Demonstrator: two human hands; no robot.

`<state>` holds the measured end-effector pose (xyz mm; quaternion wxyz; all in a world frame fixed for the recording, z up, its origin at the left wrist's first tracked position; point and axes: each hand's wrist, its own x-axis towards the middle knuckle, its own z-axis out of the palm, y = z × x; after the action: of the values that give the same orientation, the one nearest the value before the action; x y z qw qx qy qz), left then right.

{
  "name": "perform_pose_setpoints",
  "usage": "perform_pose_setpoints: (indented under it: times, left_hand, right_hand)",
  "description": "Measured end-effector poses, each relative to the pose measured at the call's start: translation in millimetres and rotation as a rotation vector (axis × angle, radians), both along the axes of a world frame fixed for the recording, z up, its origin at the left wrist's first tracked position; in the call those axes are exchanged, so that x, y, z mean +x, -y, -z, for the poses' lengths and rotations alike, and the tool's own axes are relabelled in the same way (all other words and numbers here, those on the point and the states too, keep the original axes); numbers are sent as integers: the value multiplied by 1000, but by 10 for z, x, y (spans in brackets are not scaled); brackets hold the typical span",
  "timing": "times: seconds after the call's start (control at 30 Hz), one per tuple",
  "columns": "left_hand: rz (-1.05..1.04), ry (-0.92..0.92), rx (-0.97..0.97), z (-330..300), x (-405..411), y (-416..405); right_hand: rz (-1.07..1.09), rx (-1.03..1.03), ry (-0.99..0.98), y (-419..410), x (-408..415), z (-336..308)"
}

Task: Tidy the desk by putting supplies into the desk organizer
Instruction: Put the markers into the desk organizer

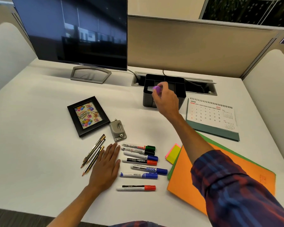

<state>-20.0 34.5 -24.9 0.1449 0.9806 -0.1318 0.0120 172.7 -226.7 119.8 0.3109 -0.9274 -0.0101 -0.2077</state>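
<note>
The right hand (pixel 165 97) reaches over the black desk organizer (pixel 164 91) at the back of the white worktop (pixel 39 145), its fingers pinching a small item with a purple cap (pixel 157 89) and a pale clear body that points left above the front compartments. What the item is cannot be made out; the hand covers most of it and also hides the organizer's front face. The organizer's dividers are visible, but its contents are too dark to read.

The left hand (pixel 106 164) lies flat on the worktop with fingers straight and together, holding nothing, between 4 pencils (pixel 93 154) on its left and a column of 7 markers (pixel 139 163) on its right. The marker caps point right: green, black, blue, red, blue, blue, red. The fingertips are just beside a grey metal hole punch (pixel 118 130), which sits next to a black picture frame (pixel 88 116) with a birthday card.

Right of the markers, a stack of pink and yellow sticky notes (pixel 173 153) is partly tucked under a green folder (pixel 170 171), itself mostly covered by an orange folder (pixel 187 177). The plaid sleeve (pixel 236 185) hides part of both folders. A desk calendar (pixel 211 115) showing June stands just right of the organizer. A dark monitor (pixel 75 31), cut off at the top, stands at the back left, and an open cable tray (pixel 200 86) runs behind the organizer.
</note>
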Motion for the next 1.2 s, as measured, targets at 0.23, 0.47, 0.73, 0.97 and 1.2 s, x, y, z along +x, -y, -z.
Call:
perform_pose_setpoints:
  times: [0.23,0.47,0.73,0.97,1.2]
  left_hand:
    - [-2,-6,-14,-16,-8,10]
    - [-7,-5,-22,-14,-13,8]
    - [2,10,-24,-20,-7,11]
    - [-8,6,-15,15,5,8]
    - [-7,13,-22,7,4,11]
  right_hand:
    - [-26,-1,-129,-1,313,11]
    - [-63,113,-273,-25,369,92]
    - [-169,78,-283,-49,-179,338]
    - [-327,-36,-481,-56,-757,749]
    - [-445,-109,-611,3,-1074,851]
